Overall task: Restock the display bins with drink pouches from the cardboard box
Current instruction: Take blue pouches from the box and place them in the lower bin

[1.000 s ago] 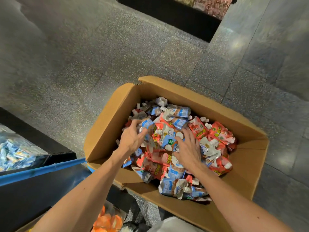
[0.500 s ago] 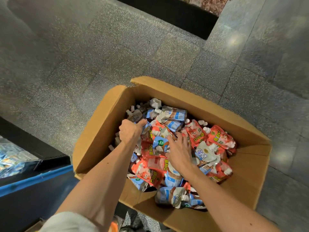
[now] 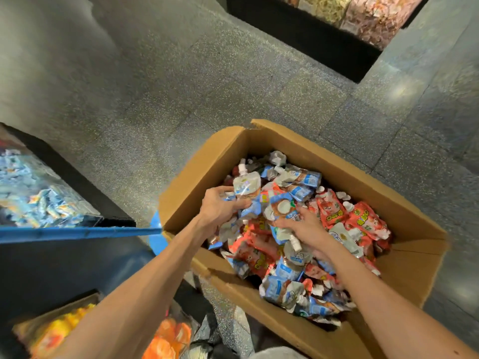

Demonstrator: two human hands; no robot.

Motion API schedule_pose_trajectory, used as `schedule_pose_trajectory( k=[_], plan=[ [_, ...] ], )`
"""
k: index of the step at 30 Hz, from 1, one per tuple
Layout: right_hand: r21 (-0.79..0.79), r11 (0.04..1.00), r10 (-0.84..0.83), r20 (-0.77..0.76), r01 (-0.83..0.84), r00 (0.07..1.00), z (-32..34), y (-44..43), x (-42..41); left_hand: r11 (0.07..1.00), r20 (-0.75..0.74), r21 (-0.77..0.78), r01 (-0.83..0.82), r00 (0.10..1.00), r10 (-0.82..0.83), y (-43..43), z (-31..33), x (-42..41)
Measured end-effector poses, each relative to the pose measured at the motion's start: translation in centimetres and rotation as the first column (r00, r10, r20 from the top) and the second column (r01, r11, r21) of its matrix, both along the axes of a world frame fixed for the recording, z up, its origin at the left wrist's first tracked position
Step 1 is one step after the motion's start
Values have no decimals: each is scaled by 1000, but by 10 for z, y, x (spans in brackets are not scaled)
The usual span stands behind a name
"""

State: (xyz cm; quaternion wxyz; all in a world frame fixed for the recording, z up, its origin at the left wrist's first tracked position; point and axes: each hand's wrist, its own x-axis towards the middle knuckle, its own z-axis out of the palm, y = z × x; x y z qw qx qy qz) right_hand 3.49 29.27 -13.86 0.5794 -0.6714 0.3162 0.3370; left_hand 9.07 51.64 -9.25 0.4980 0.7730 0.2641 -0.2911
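Since half a second earlier, the left hand (image 3: 220, 207) has been lifted off the heap with a white pouch (image 3: 246, 184) in it, and the right hand (image 3: 307, 224) has been turned and closed on a blue pouch (image 3: 281, 208). The white pouch is gripped at its lower end between thumb and curled fingers and is held upright, its white cap at the top, just above the left side of the heap. The blue pouch, printed with a halved coconut, is held by the right hand's curled fingers and thumb over the middle of the heap. One cardboard box (image 3: 207, 169) is seen on the speckled floor (image 3: 181, 86), its flaps open, filled with a heap of pouches (image 3: 334, 216) in red, blue and white, too many and too tangled to be counted. Yellow lettering is printed on the red ones, but it cannot be read. To the left, one display bin (image 3: 39, 195) of blue packets is seen behind a blue rail (image 3: 77, 232).
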Motion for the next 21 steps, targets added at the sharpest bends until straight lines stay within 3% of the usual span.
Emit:
schedule_pose_trajectory(
  k=[4, 10, 17, 21],
  plan=[
    [265, 961, -113, 96, 84, 989, 45, 37, -1, 995, 84, -95, 12, 996, -4, 33, 51, -42],
    [420, 895, 19, 295, -148, 955, 144, 132, -32, 990, 281, -115, -76, 954, 106, 111, 148, -124],
    [575, 665, 209, 468, -476, 859, 260, 277, -119, 963, 589, -123, -242, 763, 267, 213, 260, -266],
    [563, 526, 333, 553, -638, 763, 292, 354, -176, 927, 638, -109, -358, 690, 342, 268, 287, -340]
  ],
)
